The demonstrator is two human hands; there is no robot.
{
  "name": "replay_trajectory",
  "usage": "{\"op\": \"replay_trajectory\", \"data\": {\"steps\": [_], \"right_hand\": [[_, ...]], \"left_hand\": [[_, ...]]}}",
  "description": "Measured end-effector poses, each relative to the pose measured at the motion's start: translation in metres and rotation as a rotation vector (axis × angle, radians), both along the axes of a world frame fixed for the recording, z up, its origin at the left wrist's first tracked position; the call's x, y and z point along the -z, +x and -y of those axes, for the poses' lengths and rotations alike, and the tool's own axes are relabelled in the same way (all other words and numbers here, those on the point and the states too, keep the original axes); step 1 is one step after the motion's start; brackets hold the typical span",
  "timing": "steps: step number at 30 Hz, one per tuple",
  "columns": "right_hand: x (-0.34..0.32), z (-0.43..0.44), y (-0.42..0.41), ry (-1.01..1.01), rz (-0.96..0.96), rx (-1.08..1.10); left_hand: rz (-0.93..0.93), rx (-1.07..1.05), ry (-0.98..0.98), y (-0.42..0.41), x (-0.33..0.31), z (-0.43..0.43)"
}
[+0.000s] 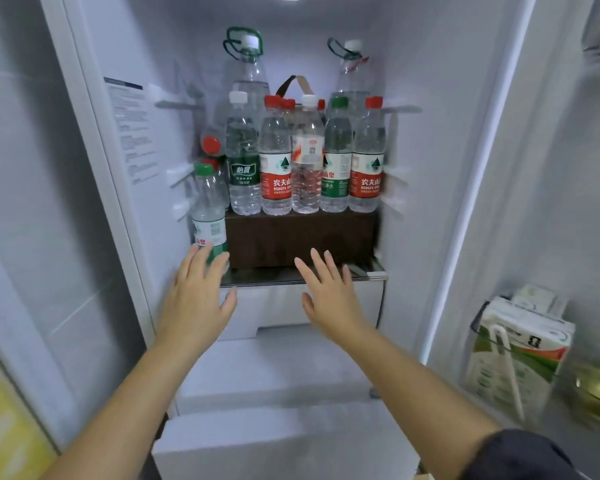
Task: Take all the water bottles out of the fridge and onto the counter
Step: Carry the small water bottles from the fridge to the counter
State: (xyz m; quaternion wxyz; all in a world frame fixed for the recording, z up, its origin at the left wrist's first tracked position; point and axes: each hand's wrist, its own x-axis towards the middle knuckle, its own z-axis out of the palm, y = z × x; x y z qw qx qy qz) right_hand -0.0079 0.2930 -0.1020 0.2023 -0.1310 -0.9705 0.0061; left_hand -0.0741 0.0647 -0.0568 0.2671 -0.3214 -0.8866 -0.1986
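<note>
The open fridge holds several water bottles. A row of them stands on a dark brown box (300,239): a white-capped one with a green label (243,157), red-labelled ones (275,161) (368,161), a clear one (307,157) and a green-capped one (336,157). Two large bottles with green handles (246,64) (352,67) stand behind. A green-capped bottle (207,213) stands on the shelf left of the box. My left hand (196,292) reaches up with straight fingers, its tips just in front of that bottle's base. My right hand (329,292) is spread open before the box and holds nothing.
The glass shelf (361,273) carries the box. White drawers (274,372) sit below my arms. The fridge door on the right holds a carton (520,355) in its rack. The left fridge wall bears a label sheet (132,129).
</note>
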Motion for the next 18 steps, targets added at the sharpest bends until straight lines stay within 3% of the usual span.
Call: {"op": "replay_trajectory", "data": {"steps": [7, 15, 18], "right_hand": [[0.016, -0.035, -0.041, 0.051, 0.341, 0.107], [0.026, -0.042, -0.049, 0.120, 0.363, 0.137], [0.026, -0.043, -0.050, 0.121, 0.369, 0.129]], "left_hand": [[-0.024, -0.024, -0.083, -0.068, -0.043, -0.033], [-0.071, -0.080, -0.013, -0.108, -0.107, -0.064], [0.018, -0.154, 0.017, -0.117, -0.129, -0.070]]}}
